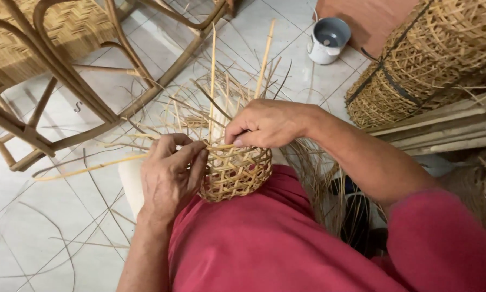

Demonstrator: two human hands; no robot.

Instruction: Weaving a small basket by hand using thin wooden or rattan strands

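A small, partly woven rattan basket (236, 174) rests on my lap against my red shirt, with loose strips sticking up and out from its rim. My left hand (170, 176) grips the basket's left side, fingers curled over the rim and on a long strip (91, 168) that runs out to the left. My right hand (267, 123) sits over the top of the rim, thumb and fingers pinching a thin strip there. Several upright strips (213, 81) rise behind my hands.
A rattan chair frame (75, 81) stands at the upper left on the tiled floor. Stacked open-weave baskets (416, 70) lie at the upper right above bamboo slats (448, 130). A white cup-like pot (327, 39) sits near the top. Loose strips litter the floor.
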